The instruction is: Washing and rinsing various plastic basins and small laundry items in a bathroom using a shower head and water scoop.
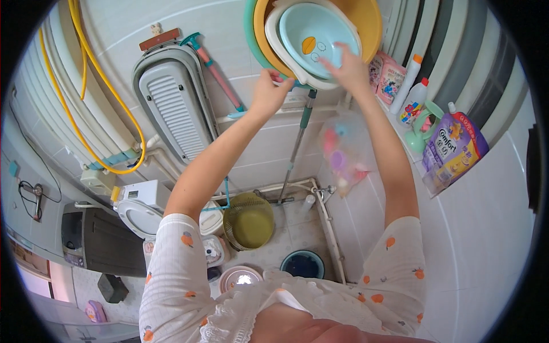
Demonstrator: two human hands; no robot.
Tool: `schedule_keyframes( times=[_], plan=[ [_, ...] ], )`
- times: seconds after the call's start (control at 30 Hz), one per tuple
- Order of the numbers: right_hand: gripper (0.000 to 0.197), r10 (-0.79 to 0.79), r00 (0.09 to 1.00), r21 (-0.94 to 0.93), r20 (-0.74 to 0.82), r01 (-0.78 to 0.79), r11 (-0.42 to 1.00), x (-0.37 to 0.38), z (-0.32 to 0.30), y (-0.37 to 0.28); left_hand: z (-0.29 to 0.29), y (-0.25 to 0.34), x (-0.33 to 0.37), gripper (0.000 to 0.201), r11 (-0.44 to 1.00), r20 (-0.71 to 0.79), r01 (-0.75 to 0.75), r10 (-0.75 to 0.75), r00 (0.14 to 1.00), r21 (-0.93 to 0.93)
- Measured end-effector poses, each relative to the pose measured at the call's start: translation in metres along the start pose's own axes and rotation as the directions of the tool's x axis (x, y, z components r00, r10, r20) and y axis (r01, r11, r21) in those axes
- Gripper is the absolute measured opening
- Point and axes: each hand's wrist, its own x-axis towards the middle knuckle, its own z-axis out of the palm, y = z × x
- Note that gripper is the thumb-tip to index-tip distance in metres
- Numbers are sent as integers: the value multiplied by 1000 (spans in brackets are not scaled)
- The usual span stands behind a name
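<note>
A stack of basins hangs high on the tiled wall. Its front is a light blue basin [297, 28] with a duck-like face, set against a white basin [273, 35], with yellow basins [366, 26] and a green rim [251, 34] behind. My right hand [347, 70] reaches across the lower right rim of the blue basin, its fingers apart in front of the inside. My left hand [271, 93] is closed, thumb and fingers drawn together beside the stack's lower left rim. What it may hold is too small to make out. A green-and-grey pole [301, 126] stands below the basins.
Left on the wall hang a grey folding tub [176, 103], a pink-handled tool [216, 74] and a yellow hose [123, 108]. Bottles and a purple pouch [454, 146] line the right ledge. On the floor are an olive basket [249, 226], a dark-water basin [303, 254] and a toilet [141, 214].
</note>
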Motion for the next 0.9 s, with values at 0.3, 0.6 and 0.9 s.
schedule_keyframes(
  times=[0.3, 0.6, 0.9],
  plan=[
    [32, -275, 924, -142, 266, 320, 937, -8, 41, -29, -17, 1, -49, 34, 855, 297, 410, -321, 899, -318],
    [36, -163, 952, -119, 258, 198, 973, -18, 14, -48, -70, -48, -90, 25, 786, 314, 576, -501, 807, -226],
    [63, -178, 595, 621, 784, -752, 222, -146, 68, -105, -115, -99, -204, 17, 689, 524, 710, -556, 646, -145]
  ],
)
